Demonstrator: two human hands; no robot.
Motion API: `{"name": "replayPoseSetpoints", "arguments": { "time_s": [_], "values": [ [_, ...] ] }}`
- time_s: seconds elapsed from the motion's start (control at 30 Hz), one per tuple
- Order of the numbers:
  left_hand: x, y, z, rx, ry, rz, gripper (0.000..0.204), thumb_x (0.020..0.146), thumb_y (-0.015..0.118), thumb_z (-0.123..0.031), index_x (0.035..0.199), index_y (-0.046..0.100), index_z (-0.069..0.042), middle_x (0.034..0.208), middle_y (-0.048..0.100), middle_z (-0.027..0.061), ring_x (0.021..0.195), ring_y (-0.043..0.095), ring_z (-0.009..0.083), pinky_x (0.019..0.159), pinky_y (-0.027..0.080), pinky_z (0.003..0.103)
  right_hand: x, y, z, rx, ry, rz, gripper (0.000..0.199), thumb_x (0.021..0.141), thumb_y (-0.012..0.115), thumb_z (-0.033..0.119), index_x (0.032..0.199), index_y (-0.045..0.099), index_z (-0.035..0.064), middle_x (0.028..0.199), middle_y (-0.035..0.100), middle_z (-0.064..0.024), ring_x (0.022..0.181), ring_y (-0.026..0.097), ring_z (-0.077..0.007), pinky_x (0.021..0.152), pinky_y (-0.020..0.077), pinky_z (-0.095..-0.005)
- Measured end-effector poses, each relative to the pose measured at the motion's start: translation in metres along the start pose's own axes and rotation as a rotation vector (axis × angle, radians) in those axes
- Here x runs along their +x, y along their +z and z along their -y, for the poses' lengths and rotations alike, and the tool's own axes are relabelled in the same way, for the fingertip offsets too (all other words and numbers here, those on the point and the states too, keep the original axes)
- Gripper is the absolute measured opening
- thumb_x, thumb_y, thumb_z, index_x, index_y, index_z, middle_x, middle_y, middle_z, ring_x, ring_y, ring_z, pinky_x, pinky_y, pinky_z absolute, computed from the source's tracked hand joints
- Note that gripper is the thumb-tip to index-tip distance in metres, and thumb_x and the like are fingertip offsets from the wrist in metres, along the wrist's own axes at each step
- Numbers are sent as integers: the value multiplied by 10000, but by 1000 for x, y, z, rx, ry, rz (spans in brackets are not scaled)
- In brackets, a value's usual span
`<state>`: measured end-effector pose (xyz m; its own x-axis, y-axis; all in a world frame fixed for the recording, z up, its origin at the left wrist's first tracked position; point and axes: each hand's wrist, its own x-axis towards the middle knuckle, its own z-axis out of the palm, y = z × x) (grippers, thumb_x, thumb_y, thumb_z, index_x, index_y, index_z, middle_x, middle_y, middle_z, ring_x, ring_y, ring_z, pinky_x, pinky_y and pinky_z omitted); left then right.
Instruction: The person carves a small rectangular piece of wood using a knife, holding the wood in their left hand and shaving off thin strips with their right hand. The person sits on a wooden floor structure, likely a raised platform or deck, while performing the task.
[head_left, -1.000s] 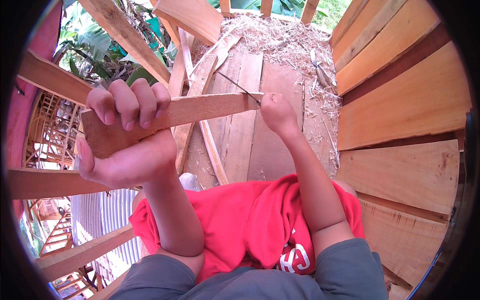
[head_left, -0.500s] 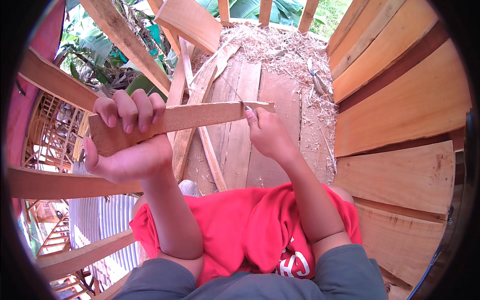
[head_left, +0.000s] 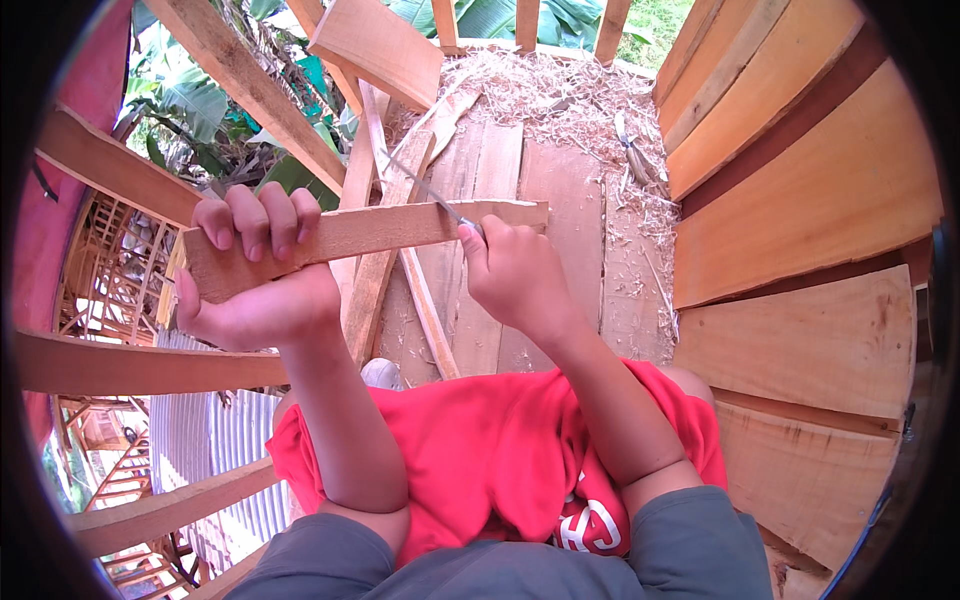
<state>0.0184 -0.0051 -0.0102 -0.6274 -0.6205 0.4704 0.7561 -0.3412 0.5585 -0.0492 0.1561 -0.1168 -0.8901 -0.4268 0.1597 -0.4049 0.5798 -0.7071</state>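
Right hand slid left along the board, loose strips beneath.

The board at centre was bare wood, matt and slightly rough-faced. The blade crossing it looked like grey metal. The floor was dull wood; the planks at right were wood too, smoother-looking. Wood shavings at top looked dry and curly. The sheet at lower left looked like ribbed metal, and the red garment at bottom centre was matt, creased cloth.
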Motion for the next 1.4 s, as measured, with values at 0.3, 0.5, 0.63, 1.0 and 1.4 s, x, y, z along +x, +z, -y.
{"name": "replayPoseSetpoints", "arguments": {
  "time_s": [0.3,0.5,0.63,1.0,1.4],
  "values": [
    [-8,11,-2,-6,5,66,370,752,476,-469,777,329,-130,664,285,9,583,259,145,590,252,318,-2,-17,5,149,40,48,428,988,449,321,716,540,3,636,568,-227,638,566,-429,596,416,-496],
    [-1,10,-7,180,4,271,303,833,444,-392,874,428,-93,738,393,52,716,406,200,852,381,429,7,-22,-10,45,148,138,455,987,396,378,816,609,14,785,640,-234,826,622,-415,747,468,-520],
    [-5,59,-24,118,91,-255,345,903,380,-295,1045,532,-20,778,478,91,772,455,227,802,392,371,5,-24,-15,37,145,140,452,987,397,375,826,615,13,778,641,-233,809,622,-418,757,479,-513],
    [-27,48,-27,164,3,368,396,1007,325,-310,652,287,-138,587,258,-9,554,281,136,595,288,307,-32,-58,14,233,-60,149,423,970,460,330,726,593,11,675,608,-230,696,615,-421,650,470,-509],
    [-33,48,-33,148,-33,343,377,970,393,-285,646,253,-149,610,217,-7,590,251,141,597,262,313,-55,-55,50,110,-64,-98,393,966,483,303,692,548,30,590,558,-189,603,575,-400,563,420,-483]
  ]
}}
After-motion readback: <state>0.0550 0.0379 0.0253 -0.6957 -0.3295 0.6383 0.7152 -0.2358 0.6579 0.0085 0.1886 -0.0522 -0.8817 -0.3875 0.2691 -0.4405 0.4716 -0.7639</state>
